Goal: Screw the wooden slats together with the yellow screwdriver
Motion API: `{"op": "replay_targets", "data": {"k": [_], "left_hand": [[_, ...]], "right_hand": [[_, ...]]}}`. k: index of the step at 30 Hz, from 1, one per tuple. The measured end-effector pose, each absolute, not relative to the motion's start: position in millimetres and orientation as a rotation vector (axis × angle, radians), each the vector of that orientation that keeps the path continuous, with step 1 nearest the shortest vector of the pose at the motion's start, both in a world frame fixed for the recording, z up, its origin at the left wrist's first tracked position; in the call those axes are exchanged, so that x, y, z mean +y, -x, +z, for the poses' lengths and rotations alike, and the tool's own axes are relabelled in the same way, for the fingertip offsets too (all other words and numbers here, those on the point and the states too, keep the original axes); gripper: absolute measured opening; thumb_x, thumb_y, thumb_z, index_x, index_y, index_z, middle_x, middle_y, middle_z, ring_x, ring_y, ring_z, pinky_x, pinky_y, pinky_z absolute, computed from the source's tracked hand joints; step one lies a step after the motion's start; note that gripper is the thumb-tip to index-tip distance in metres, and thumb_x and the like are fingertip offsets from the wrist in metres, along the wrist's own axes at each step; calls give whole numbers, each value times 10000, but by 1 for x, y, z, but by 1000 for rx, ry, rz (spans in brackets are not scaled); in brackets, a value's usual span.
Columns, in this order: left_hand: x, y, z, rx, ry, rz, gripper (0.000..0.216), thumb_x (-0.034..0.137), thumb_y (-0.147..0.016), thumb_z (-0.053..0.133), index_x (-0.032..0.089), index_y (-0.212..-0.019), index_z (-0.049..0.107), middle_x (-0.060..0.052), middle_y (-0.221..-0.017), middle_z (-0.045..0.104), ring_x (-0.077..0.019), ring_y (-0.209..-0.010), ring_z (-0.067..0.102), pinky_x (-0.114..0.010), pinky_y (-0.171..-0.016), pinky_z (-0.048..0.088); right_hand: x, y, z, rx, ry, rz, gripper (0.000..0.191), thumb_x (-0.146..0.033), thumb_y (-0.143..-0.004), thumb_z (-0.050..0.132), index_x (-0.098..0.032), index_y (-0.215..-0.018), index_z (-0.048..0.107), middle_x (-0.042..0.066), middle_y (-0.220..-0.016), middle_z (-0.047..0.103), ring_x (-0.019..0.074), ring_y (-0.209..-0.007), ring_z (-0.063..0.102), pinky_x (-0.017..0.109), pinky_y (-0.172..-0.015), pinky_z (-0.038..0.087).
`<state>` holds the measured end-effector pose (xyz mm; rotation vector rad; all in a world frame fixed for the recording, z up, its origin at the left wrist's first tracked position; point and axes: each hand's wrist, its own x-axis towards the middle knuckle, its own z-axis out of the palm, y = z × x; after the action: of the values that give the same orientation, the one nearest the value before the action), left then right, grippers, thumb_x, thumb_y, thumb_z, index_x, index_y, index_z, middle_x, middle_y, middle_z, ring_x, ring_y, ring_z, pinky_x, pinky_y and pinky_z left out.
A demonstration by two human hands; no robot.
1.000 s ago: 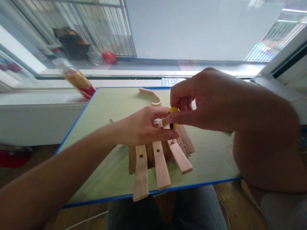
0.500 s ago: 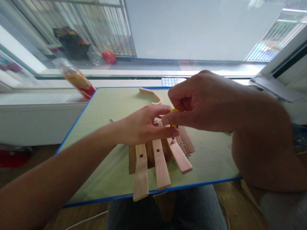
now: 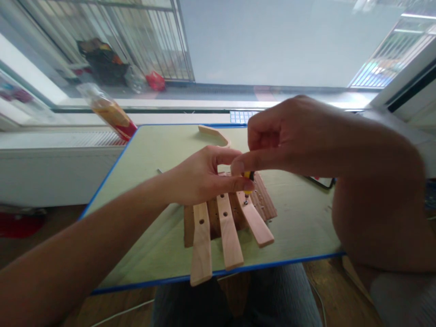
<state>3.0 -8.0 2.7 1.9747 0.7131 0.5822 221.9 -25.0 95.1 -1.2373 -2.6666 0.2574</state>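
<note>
Left forearm (image 3: 102,231) slanting in from lower left; left hand (image 3: 204,179) palm down, thumb and forefinger apart. Right hand (image 3: 289,134) higher, elbow bent, fingers curled, thumb pointing toward left hand.

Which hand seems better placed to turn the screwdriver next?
Probably the right hand: it holds the screwdriver from above. The left hand sits lower, its thumb crossing in front of the handle.

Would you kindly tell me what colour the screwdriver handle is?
The screwdriver handle is yellow and black; it shows best in the head view, though partly covered.
</note>
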Motion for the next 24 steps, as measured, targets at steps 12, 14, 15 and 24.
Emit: {"op": "replay_targets", "data": {"k": [12, 14, 15, 24], "left_hand": [[-3, 1, 1, 666, -2060, 573, 176, 335, -913, 787, 198, -1024, 789, -29, -1006, 768, -211, -994, 701, -341, -938, 541], [-3, 1, 1, 651, -2064, 576, 182, 340, -913, 788, 194, -1021, 787, -30, -984, 759, -217, -995, 700, -346, -941, 541], [-3, 1, 1, 641, -2070, 575, 183, 342, -914, 787, 190, -1016, 785, -30, -971, 753, -219, -996, 699, -349, -945, 540], [-3, 2, 5, 589, -2123, 515, 256, 393, -947, 746, 178, -1085, 758, -31, -988, 734, -205, -979, 681, -310, -882, 538]], "right_hand": [[-31, -228, 105, -2688, 1073, 486, 185, -251, -882, 706, -255, -996, 851, 4, -910, 816, 149, -709, 666, 269, -618, 476], [-30, -228, 103, -2695, 1069, 485, 183, -238, -878, 703, -266, -982, 852, -6, -894, 813, 146, -690, 657, 272, -608, 474], [-30, -228, 103, -2701, 1075, 486, 182, -238, -878, 702, -271, -977, 852, -9, -887, 810, 146, -684, 654, 275, -602, 471], [-34, -228, 102, -2723, 1059, 414, 166, -204, -875, 694, -254, -932, 842, -9, -853, 797, 132, -665, 644, 277, -572, 479]]}}
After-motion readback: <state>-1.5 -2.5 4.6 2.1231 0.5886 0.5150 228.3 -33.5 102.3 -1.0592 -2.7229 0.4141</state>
